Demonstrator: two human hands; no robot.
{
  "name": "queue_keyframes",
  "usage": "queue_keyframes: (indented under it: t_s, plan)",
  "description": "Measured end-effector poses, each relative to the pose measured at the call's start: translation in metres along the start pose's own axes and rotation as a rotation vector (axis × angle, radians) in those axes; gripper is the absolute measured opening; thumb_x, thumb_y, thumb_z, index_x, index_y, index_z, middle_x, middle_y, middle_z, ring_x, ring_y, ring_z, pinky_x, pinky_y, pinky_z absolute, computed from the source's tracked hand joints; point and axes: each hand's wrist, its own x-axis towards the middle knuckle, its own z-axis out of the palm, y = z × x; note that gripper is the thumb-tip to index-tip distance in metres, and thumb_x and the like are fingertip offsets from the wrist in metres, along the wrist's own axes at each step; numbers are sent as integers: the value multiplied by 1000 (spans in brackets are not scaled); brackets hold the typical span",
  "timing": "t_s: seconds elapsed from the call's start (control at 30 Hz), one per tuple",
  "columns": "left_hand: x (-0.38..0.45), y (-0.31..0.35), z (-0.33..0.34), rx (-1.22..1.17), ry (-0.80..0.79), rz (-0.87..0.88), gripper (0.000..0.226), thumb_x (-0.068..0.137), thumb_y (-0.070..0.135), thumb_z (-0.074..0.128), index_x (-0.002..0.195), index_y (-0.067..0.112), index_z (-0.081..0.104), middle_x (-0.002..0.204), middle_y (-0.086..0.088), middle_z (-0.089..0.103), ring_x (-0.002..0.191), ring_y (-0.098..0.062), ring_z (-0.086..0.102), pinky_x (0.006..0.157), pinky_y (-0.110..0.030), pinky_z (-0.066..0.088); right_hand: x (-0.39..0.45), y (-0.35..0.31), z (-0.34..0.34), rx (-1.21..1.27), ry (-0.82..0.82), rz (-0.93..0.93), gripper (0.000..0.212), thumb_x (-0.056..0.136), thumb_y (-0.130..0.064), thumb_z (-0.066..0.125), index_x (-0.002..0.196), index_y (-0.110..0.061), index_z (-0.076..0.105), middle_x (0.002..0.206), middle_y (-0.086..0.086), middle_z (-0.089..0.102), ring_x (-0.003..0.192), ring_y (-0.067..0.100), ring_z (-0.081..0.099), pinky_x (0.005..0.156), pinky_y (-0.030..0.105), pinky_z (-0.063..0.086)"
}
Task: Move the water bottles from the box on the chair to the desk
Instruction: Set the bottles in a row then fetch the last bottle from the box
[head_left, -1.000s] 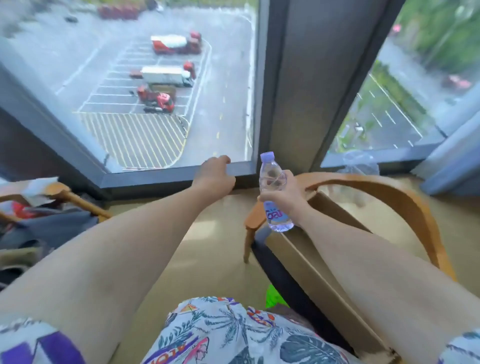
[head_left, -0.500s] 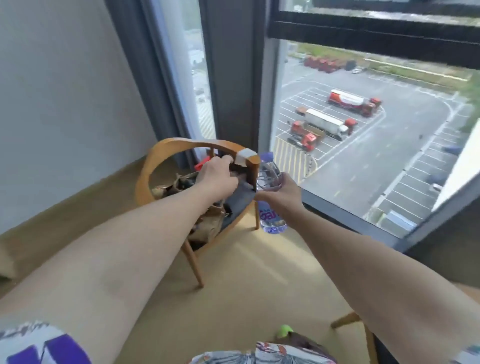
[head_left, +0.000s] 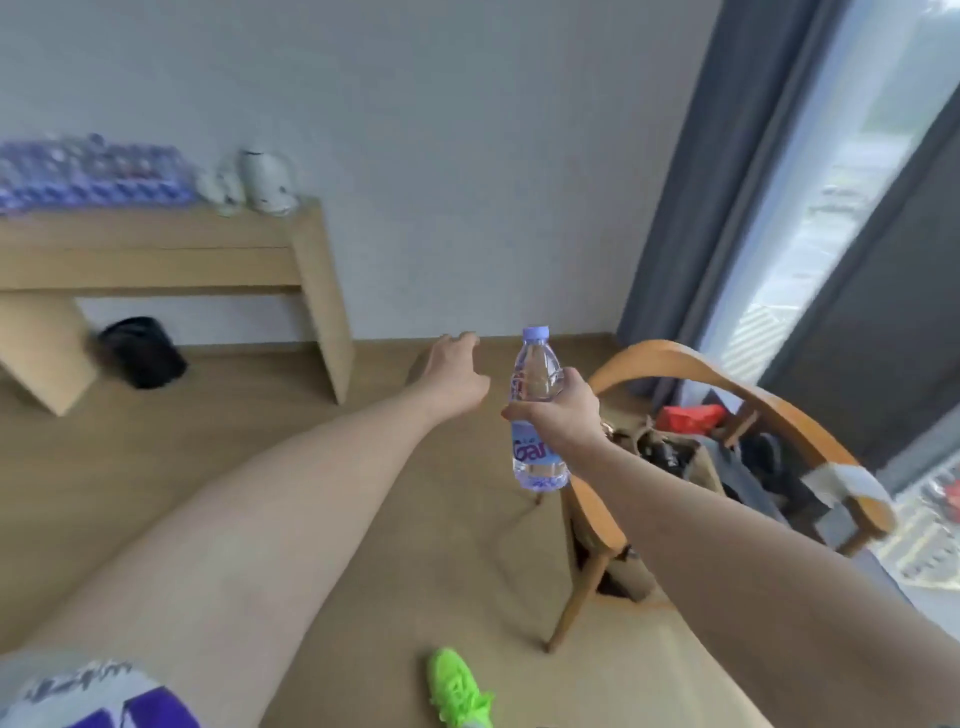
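We start at the clear plastic water bottle with the lilac cap and blue label (head_left: 537, 410): upright, in mid-air, gripped around its middle by the right hand (head_left: 563, 415), fingers and thumb wrapped round the body. Cap and base stick out above and below the fist. The left hand (head_left: 454, 371) is stretched out ahead, fingers loosely extended, holding nothing, touching nothing that we can see.

What changed: a second ago we were facing the window with the bottle just above the box on the chair; half a second ago the view was swinging past a second chair. Now we face the wall, and the light wooden desk (head_left: 171, 254) shows at upper left. The grip on the bottle looks the same throughout. We judge this as the carry phase, pick done, placement not yet.

On the desk top, toward its left end, there is a blurred mass of clear bottles with blue labels (head_left: 88, 174), so much of the transfer is probably done already. At the top's right end stand white rounded objects (head_left: 267, 182), too blurred to name. The round-backed wooden chair piled with clothes and a bag (head_left: 727, 441) sits just right of the held bottle. The desk is well apart from the bottle.
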Motion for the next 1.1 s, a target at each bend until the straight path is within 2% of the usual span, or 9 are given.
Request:
queue_keyframes:
  t_s: [0.1,0.2,0.3,0.4,0.57,0.67,0.8,0.97,1.1]
  plan:
    - [33,-45,-34,41,59,-93,55,86,26,68,139,19,55,133,-13,56,121,-33,57,93,-33,49,49,-33,54,48,-103,-36,56,54,-30,92,96,-22,57,94,-2,69,81,17,70,66,31,56]
    - [60,-84,-72,105,80,-176,59,87,25,67,144,19,52,137,-14,56,127,-35,54,100,-38,50,90,-67,106,98,-210,-68,55,51,-30,91,96,-24,61,94,-6,71,84,16,72,72,33,59]
    - [84,-123,-104,85,110,-289,57,89,20,70,143,14,53,137,-18,51,134,-38,44,107,-40,45,124,-102,155,131,-328,-112,54,51,-35,92,94,-29,58,92,-10,68,83,12,70,67,28,54]
    - [96,-160,-132,92,144,-384,58,90,18,71,144,12,51,142,-19,46,139,-36,38,108,-38,42,145,-131,203,145,-442,-122,59,53,-43,94,97,-29,58,95,-11,68,83,8,70,68,26,54]
    - [101,-229,-170,118,212,-533,60,92,25,67,149,19,48,144,-11,46,132,-32,49,104,-43,48,164,-163,289,140,-584,-129,58,57,-40,96,101,-26,61,97,-9,71,84,10,72,68,27,55]
    - [107,-278,-190,124,213,-597,62,92,27,68,150,21,46,146,-8,47,126,-31,55,101,-42,50,171,-181,345,113,-648,-147,55,58,-39,96,97,-30,58,94,-10,70,83,11,71,71,31,57]
    - [127,-353,-224,118,247,-659,65,91,30,68,151,22,45,143,-9,48,126,-31,54,99,-40,51,186,-209,427,81,-722,-173,57,58,-37,95,103,-26,61,98,-6,72,84,14,73,75,34,61]
    - [163,-454,-284,120,288,-695,60,91,31,67,147,21,48,138,-9,49,120,-30,55,94,-41,52,209,-264,539,19,-749,-238,55,60,-35,94,103,-27,60,98,-8,70,83,13,71,68,29,55]
    - [194,-527,-337,129,280,-719,57,90,31,68,143,19,51,136,-11,50,122,-32,53,95,-42,52,231,-315,621,-36,-754,-264,55,60,-33,92,103,-24,59,97,-6,71,82,13,71,67,29,55]
